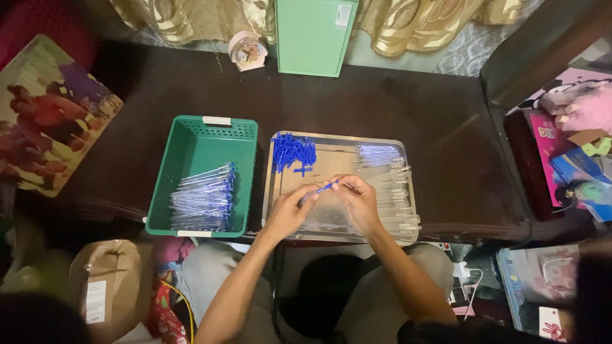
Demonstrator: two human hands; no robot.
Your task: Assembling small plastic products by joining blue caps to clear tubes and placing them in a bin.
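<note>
Over a metal tray (408, 150), both hands' fingers (347, 185) pinch one slim blue-capped pen (322, 188)

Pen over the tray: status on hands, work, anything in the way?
Both hands, left and right, pinch one blue pen over metal tray. Finished pens in green basket. Nothing in the way.

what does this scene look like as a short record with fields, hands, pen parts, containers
left hand: left hand grips one end of a slim blue pen
right hand: right hand pinches the pen's other end
tray: shallow metal tray under both hands
caps: pile of blue plastic caps in tray's far left corner
barrels: clear pen barrels along tray's right side
basket: green plastic basket left of tray, holding assembled pens
</note>
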